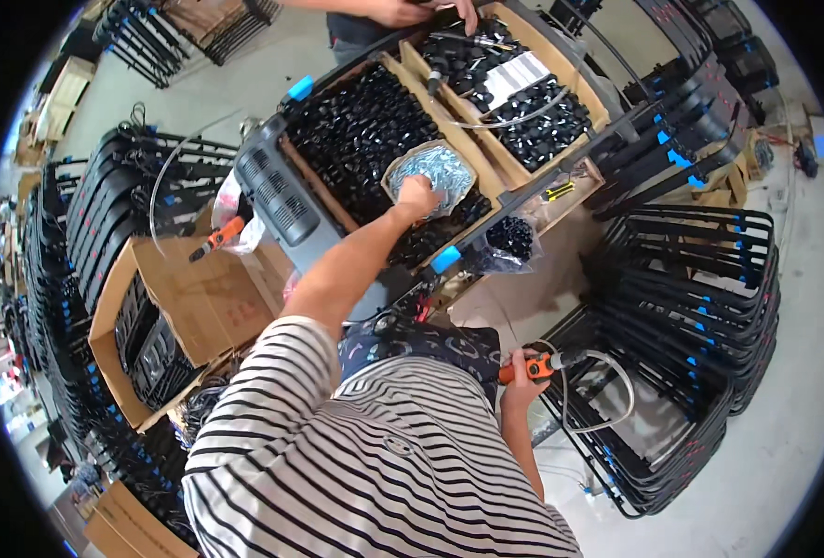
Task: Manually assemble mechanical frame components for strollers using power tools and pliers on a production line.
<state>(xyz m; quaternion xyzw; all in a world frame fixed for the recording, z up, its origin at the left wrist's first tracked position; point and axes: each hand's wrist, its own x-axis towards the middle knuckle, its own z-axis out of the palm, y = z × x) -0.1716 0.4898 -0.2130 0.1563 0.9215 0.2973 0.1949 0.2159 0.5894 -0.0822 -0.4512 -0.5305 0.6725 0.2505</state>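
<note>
Pale concrete floor [765,465], black metal frames [710,307] stacked either side. Fastener picking looks under way, not finished: plenty of small metal fasteners [444,166] left in a tray atop black parts [361,116] on the tabletop [277,181]. Left hand [418,193] in tray, fingers buried, grip unclear; right hand [522,383] wraps an orange driver [540,366], no workpiece under it.
</note>
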